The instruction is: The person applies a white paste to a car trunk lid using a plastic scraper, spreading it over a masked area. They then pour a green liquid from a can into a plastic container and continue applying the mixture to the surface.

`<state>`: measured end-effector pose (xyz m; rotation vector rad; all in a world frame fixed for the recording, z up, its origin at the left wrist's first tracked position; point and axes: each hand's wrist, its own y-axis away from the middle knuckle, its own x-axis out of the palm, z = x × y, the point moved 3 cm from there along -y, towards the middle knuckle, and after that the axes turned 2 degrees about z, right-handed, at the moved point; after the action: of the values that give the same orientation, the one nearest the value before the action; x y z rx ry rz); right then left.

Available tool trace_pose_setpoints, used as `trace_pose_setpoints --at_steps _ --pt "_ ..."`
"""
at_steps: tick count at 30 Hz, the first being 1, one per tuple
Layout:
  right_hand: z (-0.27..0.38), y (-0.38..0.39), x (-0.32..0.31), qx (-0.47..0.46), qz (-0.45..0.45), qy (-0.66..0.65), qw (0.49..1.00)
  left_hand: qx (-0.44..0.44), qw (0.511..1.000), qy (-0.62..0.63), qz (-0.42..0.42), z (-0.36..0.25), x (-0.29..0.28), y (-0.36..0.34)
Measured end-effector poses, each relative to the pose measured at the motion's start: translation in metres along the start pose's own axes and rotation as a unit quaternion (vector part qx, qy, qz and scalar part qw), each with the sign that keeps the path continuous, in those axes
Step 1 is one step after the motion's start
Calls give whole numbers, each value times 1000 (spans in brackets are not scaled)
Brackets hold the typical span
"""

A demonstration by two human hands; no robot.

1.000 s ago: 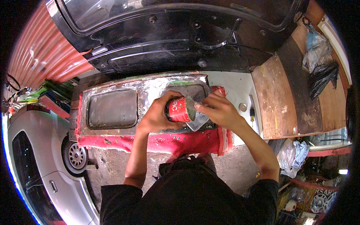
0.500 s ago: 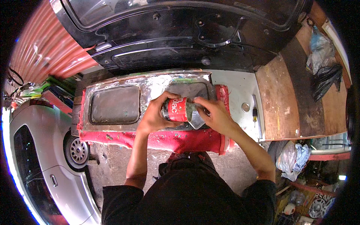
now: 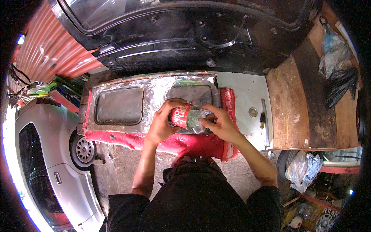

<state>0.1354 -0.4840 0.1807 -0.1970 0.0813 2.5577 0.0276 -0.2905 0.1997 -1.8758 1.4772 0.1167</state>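
My left hand (image 3: 159,120) is wrapped round a red can (image 3: 179,116) with white lettering. The can lies tilted on its side in the air, its mouth facing right. Greyish-green residue coats its inside. At that mouth, my right hand (image 3: 223,123) pinches a translucent, greyish sheet-like piece (image 3: 197,127), which spills over the rim; whether it is plastic film or a thin blade I cannot tell. Both hands are above a stained, paint-spattered panel (image 3: 152,98) with two dark recessed rectangles. A red cloth (image 3: 166,147) hangs along the panel's near edge.
A black vehicle panel (image 3: 170,46) stands across the back. On the white surface (image 3: 243,92) to the right lie a screwdriver (image 3: 262,120), a long metal rod (image 3: 266,133) and a round lid (image 3: 252,112). Wooden boards (image 3: 288,112) are farther right. A silver car (image 3: 58,154) stands at left.
The can has turned a little in my left hand and tips more toward me. My right hand has shifted slightly down, and the translucent piece sits closer in at the rim.
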Motion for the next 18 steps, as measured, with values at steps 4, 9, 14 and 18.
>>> trace_pose_setpoints --at_steps 4,9,14,18 --pt "21 16 -16 -58 -59 73 994 -92 993 52 -60 6 12 12" --pt "22 25 -28 -44 -102 -4 994 -97 976 192 -38 10 24 14" --pt "30 26 -30 -71 -141 -61 986 -99 943 317 -13 23 23 16" --pt "42 26 -28 -22 -105 0 994 -170 876 451 -12 25 28 22"
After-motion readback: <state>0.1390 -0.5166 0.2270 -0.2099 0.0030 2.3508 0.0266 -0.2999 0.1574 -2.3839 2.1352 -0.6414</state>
